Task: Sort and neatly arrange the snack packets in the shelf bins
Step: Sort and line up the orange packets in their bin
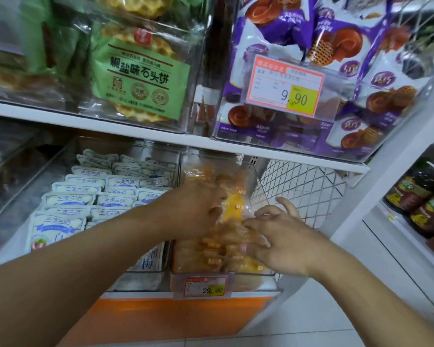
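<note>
Lying lengthwise front-to-back, orange packets point(218, 236) under both hands

A shop: shelf bins point(236, 274) of snack packets point(140, 78), price tags point(286, 86).

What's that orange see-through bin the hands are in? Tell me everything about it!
The clear plastic bin sits on the lower shelf, rightmost, beside the bin of white-and-blue packets. It is full of orange-yellow snack packets in clear wrappers, blurred here. A price tag reading 29 hangs on its front. The left hand and right hand both reach in, fingers on the packets. A white wire mesh panel stands at its right.
</note>
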A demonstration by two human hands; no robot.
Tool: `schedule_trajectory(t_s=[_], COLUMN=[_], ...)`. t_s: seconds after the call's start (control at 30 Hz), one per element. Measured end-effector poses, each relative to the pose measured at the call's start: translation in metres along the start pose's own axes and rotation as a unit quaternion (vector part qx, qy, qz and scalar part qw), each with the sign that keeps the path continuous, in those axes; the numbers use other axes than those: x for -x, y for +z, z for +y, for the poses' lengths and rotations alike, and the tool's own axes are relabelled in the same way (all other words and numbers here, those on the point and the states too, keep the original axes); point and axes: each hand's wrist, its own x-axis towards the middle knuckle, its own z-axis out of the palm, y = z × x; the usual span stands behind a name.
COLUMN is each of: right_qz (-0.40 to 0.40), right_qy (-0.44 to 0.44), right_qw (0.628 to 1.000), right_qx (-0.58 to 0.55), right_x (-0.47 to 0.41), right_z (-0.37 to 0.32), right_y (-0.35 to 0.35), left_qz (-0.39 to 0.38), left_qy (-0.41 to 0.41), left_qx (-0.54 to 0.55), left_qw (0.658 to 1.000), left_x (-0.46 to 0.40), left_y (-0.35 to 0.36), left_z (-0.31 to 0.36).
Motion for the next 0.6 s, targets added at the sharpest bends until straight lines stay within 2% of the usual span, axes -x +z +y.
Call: schedule_trajectory(t_s=[0.13,0.27,0.47,0.6], right_qz=[0.017,0.032,0.05,0.057], right_qy=[0.003,0.004,0.002,0.006], right_qw=[1.0,0.998,0.996,0.993], right_qx=[-0.024,-0.054,-0.078,-0.101], right_x=[0.011,0.014,0.014,0.016], right_z=[-0.001,0.0,0.002,0.0], right_y=[0.009,0.012,0.016,0.017], left_qz=[-0.091,-0.135,-0.137,-0.11], left_qy=[-0.044,-0.073,-0.104,-0.114], left_qx=[-0.051,-0.057,-0.047,-0.036], left_qw=[0.994,0.986,0.984,0.987], left_x=[-0.058,-0.077,-0.088,-0.091], left_y=[0.015,0.026,0.034,0.041], left_z=[-0.01,-0.008,-0.01,-0.015])
